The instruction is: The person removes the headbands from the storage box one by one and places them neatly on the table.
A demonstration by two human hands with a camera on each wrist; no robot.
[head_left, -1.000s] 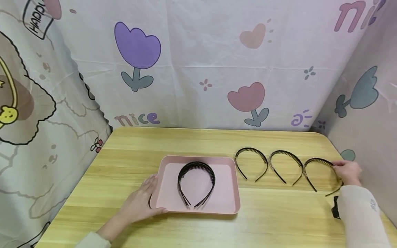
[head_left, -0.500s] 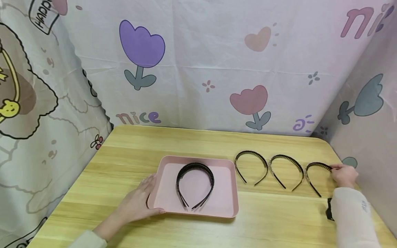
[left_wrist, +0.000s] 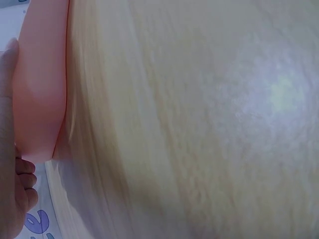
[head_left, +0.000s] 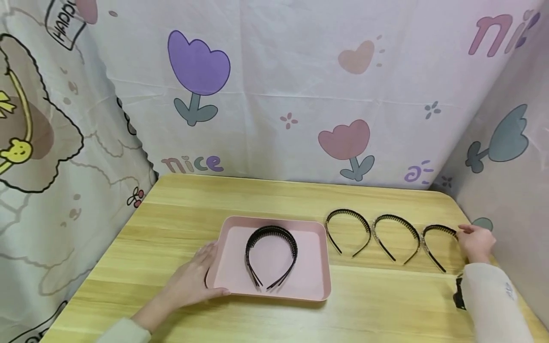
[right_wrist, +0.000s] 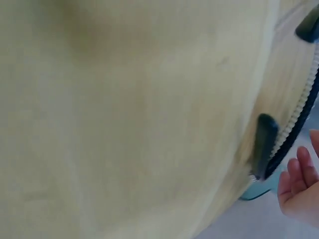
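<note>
My left hand holds the left end of a pink tray, thumb at the near rim and fingers along the left side. A nested stack of black toothed headbands lies in the tray. On the table to its right are three single headbands in a row: a left one, a middle one and a right one. My right hand is at the right one, covering its right arm in the head view. In the right wrist view its loosely bent fingers show beside that headband, a gap between them.
The wooden table carries everything. A patterned cloth hangs behind it and along both sides. A black strap shows at the right sleeve.
The right headband and right hand shifted slightly left and nearer, the headband turning a little; the right fingers have since loosened from it. The left hand stays on the tray. The head view shifted slightly.
</note>
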